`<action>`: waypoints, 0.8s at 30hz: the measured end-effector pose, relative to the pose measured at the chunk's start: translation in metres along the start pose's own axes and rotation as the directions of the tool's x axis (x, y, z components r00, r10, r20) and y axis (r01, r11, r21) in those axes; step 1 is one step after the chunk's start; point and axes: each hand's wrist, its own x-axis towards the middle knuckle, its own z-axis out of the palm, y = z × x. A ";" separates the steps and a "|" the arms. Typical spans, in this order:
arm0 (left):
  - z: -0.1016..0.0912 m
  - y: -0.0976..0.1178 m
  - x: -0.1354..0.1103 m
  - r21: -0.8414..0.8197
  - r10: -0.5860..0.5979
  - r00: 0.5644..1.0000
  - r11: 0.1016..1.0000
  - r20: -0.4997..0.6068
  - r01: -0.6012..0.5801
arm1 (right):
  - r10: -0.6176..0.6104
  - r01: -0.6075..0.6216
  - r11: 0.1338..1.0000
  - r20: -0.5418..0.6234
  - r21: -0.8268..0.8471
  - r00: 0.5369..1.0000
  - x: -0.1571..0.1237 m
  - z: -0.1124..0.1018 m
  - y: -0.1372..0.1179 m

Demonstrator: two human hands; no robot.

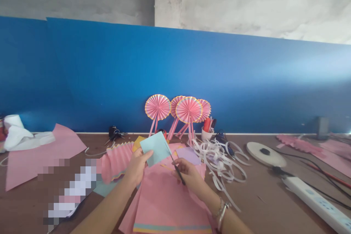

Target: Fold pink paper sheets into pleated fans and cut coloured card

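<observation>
A square of light blue paper [156, 149] is pinched at its left edge by my left hand [139, 162]. My right hand [189, 175] grips dark-handled scissors [179, 174], whose blades lie along the paper's right edge; whether they are cutting into it I cannot tell. Below both hands lie large pink sheets [170, 201] with a blue and yellow border at the near end. Beside my left wrist sits a pleated pink paper strip [116, 159]. A lilac sheet [189, 155] rests just beyond my right hand.
Several round pink paper fans [158, 107] lean against the blue panel [109, 73]. Tangled white ribbon [216, 157] and a white pen cup [207, 134] stand right of centre. A round white lid [265, 154] and a power strip [315, 197] lie at right, keys [115, 133] at left.
</observation>
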 end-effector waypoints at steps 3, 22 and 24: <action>0.000 0.000 0.000 -0.015 -0.012 1.000 1.000 0.001 0.012 | -0.006 0.006 1.000 -0.003 -0.002 1.000 0.001 -0.001 0.002; -0.001 -0.002 0.001 -0.038 -0.019 1.000 0.999 0.006 0.019 | -0.027 0.023 0.996 -0.044 -0.086 0.999 0.004 -0.002 0.007; -0.001 -0.003 0.001 -0.034 -0.018 1.000 0.999 0.004 0.018 | -0.027 0.023 0.996 -0.043 -0.089 0.999 0.005 -0.003 0.008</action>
